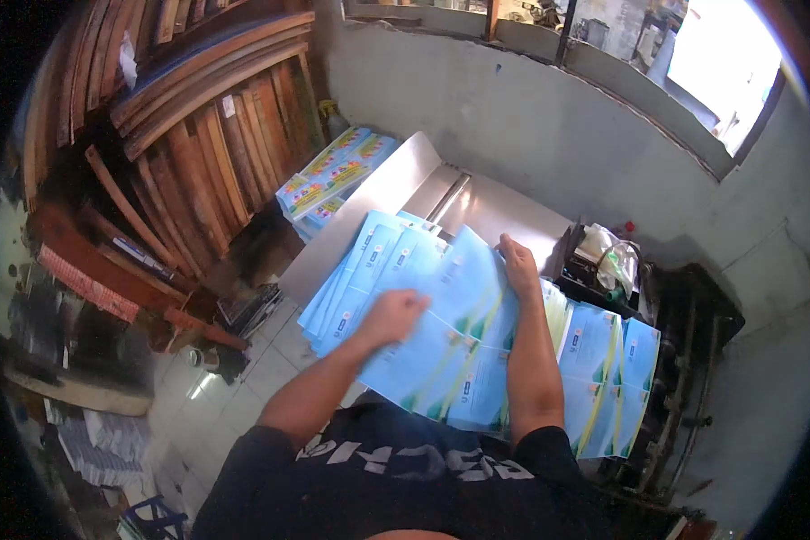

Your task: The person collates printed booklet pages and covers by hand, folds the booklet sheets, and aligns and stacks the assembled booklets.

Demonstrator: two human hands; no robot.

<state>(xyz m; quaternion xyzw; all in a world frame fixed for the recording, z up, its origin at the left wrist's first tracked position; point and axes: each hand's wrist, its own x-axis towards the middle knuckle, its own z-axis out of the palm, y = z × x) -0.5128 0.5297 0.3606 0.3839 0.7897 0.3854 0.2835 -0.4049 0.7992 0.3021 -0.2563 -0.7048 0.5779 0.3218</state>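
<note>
My left hand (394,317) is closed at the left edge of a light blue printed sheet (463,292), its fingers curled and slightly blurred. At the sheet's far right edge, my right hand (518,266) grips it between thumb and fingers. The sheet is tilted, its far corner raised. Under and left of it lies a fanned stack of blue printed sheets (355,274). To the right of my right forearm is another stack of blue sheets with yellow-green stripes (594,346).
A metal work surface (504,216) with a raised side panel (369,211) lies beyond the sheets. Blue and yellow printed stacks (337,171) stand behind the panel. A black box of odds and ends (603,261) sits at right. Wooden boards (216,153) line the left wall.
</note>
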